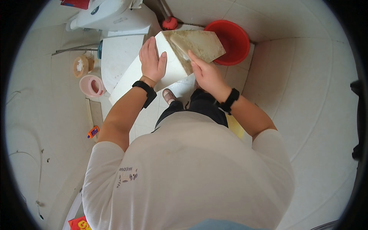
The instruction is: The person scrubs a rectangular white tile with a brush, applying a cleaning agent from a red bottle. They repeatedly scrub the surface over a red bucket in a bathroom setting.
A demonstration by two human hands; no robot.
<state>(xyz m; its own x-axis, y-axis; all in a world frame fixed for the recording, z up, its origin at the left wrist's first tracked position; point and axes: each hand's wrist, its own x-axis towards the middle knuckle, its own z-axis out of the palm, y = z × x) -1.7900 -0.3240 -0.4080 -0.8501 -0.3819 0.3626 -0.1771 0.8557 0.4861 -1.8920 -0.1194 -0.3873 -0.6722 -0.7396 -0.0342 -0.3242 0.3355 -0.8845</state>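
A white box-like piece (169,61), perhaps a small cabinet, is tilted in front of me, with one end over the toilet lid (122,57). Its end face (201,43) is stained brown and yellow. My left hand (152,59) lies flat against the white side near the top edge, thumb apart from the fingers. In my right hand (205,70) is a pale scrubbing brush (179,44), held against the stained face near its edge with the white side. The brush's underside is mostly hidden.
Behind the stained end stands a red bucket (234,43); a red plunger (169,23) is at the wall. Left of the toilet are a pink bin (92,85) and a tan container (81,66). An orange bottle (93,132) lies farther left. Tiled walls enclose the floor.
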